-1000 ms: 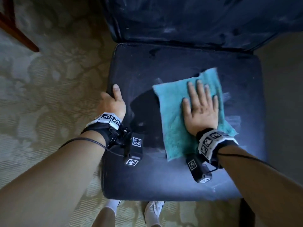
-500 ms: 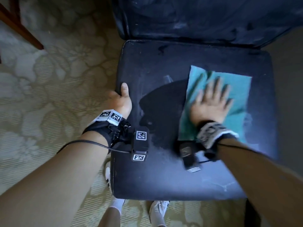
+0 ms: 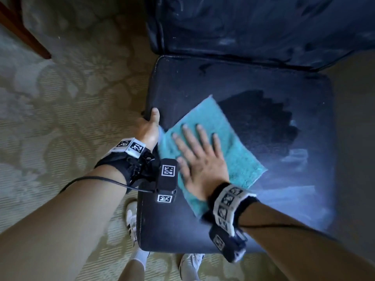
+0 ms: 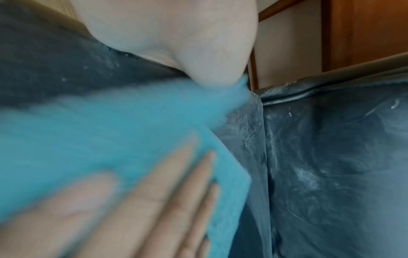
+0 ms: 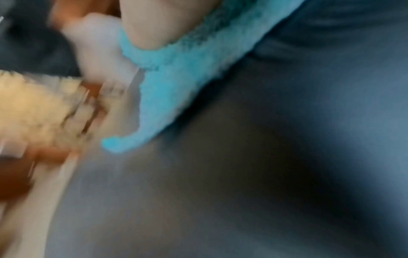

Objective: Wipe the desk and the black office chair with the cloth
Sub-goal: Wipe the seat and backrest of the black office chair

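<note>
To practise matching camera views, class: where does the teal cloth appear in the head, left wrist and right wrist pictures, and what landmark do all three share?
Head: the teal cloth lies left of centre on the chair seat, under the flat right hand.
Left wrist: it fills the left half, blurred, with the right hand's fingers on it.
Right wrist: upper centre, a strip running down-left.
Shared landmark: the dark chair seat.

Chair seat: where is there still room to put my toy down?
The seat is bare on its right side, from the cloth across to the right edge, and along the back strip under the backrest. The front left is crowded: the right hand presses the cloth there, and the left hand grips the left edge.
</note>
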Demonstrator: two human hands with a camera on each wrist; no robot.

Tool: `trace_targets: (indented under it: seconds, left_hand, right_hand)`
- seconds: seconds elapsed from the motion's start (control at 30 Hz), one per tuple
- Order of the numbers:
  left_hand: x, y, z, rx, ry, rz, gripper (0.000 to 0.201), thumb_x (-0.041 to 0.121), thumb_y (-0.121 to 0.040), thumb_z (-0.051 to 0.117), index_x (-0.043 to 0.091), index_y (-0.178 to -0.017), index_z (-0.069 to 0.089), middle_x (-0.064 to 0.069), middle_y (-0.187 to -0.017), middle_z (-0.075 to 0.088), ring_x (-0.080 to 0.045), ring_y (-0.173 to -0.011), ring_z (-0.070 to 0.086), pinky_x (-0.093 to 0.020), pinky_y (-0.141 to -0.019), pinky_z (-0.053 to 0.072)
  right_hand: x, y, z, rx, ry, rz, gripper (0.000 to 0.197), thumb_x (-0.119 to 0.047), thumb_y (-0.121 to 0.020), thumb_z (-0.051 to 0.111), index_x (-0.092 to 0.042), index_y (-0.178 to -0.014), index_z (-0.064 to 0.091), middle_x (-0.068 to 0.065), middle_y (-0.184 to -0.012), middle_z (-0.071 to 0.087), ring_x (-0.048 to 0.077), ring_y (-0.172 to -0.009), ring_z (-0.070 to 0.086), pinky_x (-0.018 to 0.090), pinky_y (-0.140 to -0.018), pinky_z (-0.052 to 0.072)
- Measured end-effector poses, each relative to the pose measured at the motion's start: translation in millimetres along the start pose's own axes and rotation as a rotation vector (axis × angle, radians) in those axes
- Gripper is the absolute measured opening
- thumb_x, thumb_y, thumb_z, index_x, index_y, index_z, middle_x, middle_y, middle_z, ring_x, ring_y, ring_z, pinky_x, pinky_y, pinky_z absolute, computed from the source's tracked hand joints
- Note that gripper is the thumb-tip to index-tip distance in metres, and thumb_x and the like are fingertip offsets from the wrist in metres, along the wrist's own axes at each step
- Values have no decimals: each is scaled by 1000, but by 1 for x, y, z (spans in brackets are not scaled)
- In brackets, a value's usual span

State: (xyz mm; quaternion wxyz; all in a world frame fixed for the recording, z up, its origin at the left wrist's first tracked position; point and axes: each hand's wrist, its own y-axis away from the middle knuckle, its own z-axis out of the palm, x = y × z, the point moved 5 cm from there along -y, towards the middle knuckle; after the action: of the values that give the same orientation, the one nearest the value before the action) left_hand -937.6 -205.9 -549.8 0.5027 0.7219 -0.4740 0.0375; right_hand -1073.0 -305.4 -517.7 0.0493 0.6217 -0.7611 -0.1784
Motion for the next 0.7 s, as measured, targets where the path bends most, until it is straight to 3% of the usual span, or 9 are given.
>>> trace_targets:
  seconds: [0.07, 0.13, 0.23, 0.3, 0.33, 0.4, 0.53, 0.6, 0.7]
  left_hand:
    - [5, 1, 3, -35, 57, -56, 63, 52, -99, 35, 7, -143, 37, -12, -145, 44, -31, -131, 43, -30, -101, 30]
    - [8, 2, 3, -45, 92, -91, 63, 51, -99, 36, 8, -145, 33, -11, -147, 42, -31, -131, 41, -30, -101, 30]
    - [9, -1, 4, -75, 152, -118, 61, 49, -99, 39, 8, -145, 35, -10, -146, 42, -28, -132, 41, -28, -101, 29]
    - [12, -2, 2, -100, 173, -122, 62, 50, -98, 41, 8, -144, 37, -9, -146, 42, -27, -133, 41, -29, -102, 30]
    - [12, -5, 1, -110, 195, -127, 61, 48, -98, 43, 7, -143, 39, -9, -145, 44, -27, -131, 42, -29, -102, 31]
    - [13, -6, -1, -190, 260, -151, 52, 39, -99, 45, 3, -137, 47, -13, -138, 51, -29, -122, 51, -31, -97, 38]
    - [19, -6, -2, -396, 511, -228, 44, 42, -93, 49, 6, -112, 66, -9, -83, 73, -21, -60, 66, -30, -68, 49]
    - [19, -10, -4, -300, 553, -261, 34, 44, -94, 50, 13, -89, 64, -1, -73, 73, -13, -59, 68, -31, -74, 50]
    - [21, -11, 3, -328, 645, -296, 53, 60, -91, 47, 11, -104, 64, -9, -101, 71, -23, -90, 67, -38, -87, 51]
  right_hand:
    - [-1, 11, -8, -157, 42, -327, 55, -49, -97, 6, -46, -147, -16, -18, -156, -24, 13, -143, -28, 45, -116, -17]
    - [48, -10, -21, -198, 115, -367, 51, -52, -99, 8, -53, -143, -19, -24, -154, -25, 7, -142, -26, 38, -114, -22]
    - [134, -48, -46, 71, -26, 254, 52, -49, -99, 11, -48, -147, -9, -17, -159, -9, 12, -148, -8, 41, -119, -9]
    - [128, -60, -43, 138, -155, 574, 54, -45, -100, 14, -40, -151, -4, -12, -160, -10, 16, -148, -11, 48, -119, -5]
    - [101, -65, -38, 122, -136, 576, 55, -43, -100, 13, -36, -152, -3, -10, -160, -13, 19, -147, -14, 50, -118, -6]
    - [28, -65, -25, 63, -31, 245, 55, -43, -99, 10, -32, -153, 1, -9, -159, -16, 21, -146, -19, 52, -117, -8]
    - [11, -60, -28, -75, 34, -374, 51, -51, -100, 11, -46, -149, -5, -19, -157, -17, 10, -145, -21, 44, -117, -13]
    - [56, -83, -38, -39, 55, -322, 52, -53, -99, 11, -49, -147, -9, -20, -158, -15, 8, -146, -16, 43, -119, -8]
    - [107, -123, -58, 117, -76, 116, 55, -51, -99, 12, -43, -150, -4, -14, -160, -10, 12, -147, -11, 46, -119, -5]
